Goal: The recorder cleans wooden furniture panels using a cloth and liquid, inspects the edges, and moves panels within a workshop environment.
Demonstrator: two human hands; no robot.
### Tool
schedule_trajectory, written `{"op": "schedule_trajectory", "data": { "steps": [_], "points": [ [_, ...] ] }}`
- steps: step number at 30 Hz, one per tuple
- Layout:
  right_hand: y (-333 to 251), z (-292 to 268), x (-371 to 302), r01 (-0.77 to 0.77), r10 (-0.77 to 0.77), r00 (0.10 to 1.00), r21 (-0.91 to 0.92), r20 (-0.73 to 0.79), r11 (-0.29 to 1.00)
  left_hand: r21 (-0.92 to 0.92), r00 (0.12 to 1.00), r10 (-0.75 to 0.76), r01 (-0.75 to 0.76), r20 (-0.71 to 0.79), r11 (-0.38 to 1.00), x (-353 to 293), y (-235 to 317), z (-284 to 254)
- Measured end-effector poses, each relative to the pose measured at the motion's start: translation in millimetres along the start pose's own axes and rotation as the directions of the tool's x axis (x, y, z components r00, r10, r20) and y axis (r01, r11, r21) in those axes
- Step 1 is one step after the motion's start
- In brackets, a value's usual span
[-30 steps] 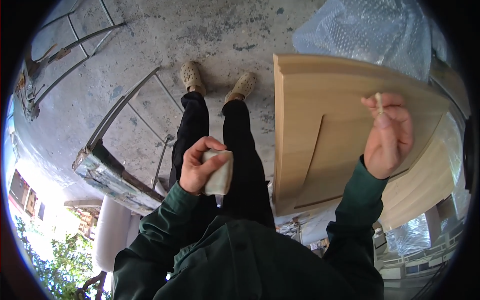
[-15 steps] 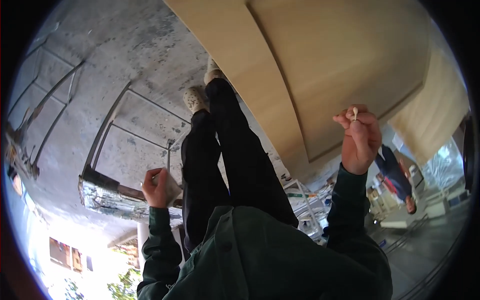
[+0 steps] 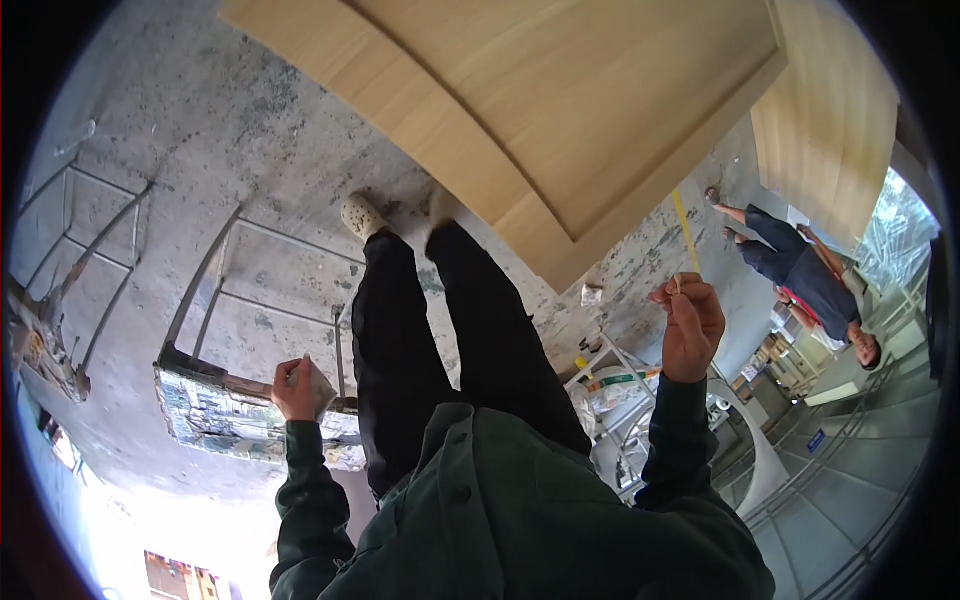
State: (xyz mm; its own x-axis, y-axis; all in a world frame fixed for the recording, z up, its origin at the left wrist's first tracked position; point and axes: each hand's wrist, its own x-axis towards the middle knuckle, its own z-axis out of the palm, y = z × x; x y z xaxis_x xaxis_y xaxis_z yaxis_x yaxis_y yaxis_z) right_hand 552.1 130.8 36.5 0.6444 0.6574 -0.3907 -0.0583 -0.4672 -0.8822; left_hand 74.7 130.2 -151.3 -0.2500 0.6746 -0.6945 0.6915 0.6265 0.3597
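Note:
My left hand (image 3: 293, 392) is closed on a pale grey, flat piece (image 3: 322, 391), perhaps sandpaper or a folded cloth; its far side is partly hidden by the fingers. It is held above a metal-legged trestle (image 3: 215, 408) whose top is covered in smeared paint. At the right, my right hand (image 3: 694, 338) is raised and pinches a small, pale swab-like stick (image 3: 679, 284) between thumb and fingers. Only its tip shows. Beyond that hand lies the near corner of a large light-wood panel (image 3: 620, 110) with a raised border, and neither hand touches it.
A second trestle (image 3: 85, 235) stands at the far left. Right of my legs is a metal rack (image 3: 620, 430) with bags and cans. Another person (image 3: 815, 285) stands at the right near a second wooden panel (image 3: 825, 130). The concrete floor (image 3: 250, 110) is paint-spotted.
My view has swung, so the panel sits higher and its near corner shows. My right hand appears lower, my left slightly lower; both keep their holds. One foot has shifted, blurred.

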Motion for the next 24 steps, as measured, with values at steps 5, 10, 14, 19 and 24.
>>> {"op": "schedule_trajectory", "data": {
  "steps": [5, 10, 14, 19, 24],
  "points": [
    [17, -35, -17, -0.023, 0.022, 0.999, -0.042, -0.029, 0.999, -0.058, 0.998, 0.055, -0.056, -0.011, 0.997, -13, 14, 18],
    [68, -90, -37, -0.191, 0.186, 0.981, 0.098, 0.055, 0.977, -0.125, 1.000, 0.013, -0.013, 0.003, 0.992, -37, 7, 45],
    [128, -170, -60, -0.296, 0.297, 0.955, 0.137, 0.016, 0.945, -0.110, 1.000, -0.007, 0.009, 0.022, 0.994, -63, -6, 76],
    [237, -302, -108, -0.596, 0.599, 0.789, 0.065, -0.135, 0.800, 0.221, 0.996, 0.073, -0.058, -0.059, 0.974, -99, 13, 111],
    [390, -432, -144, -0.321, 0.463, 0.879, -0.581, 0.111, 0.748, 0.657, 0.698, 0.593, -0.671, 0.402, 0.344, -58, 25, 127]
  ]
}}
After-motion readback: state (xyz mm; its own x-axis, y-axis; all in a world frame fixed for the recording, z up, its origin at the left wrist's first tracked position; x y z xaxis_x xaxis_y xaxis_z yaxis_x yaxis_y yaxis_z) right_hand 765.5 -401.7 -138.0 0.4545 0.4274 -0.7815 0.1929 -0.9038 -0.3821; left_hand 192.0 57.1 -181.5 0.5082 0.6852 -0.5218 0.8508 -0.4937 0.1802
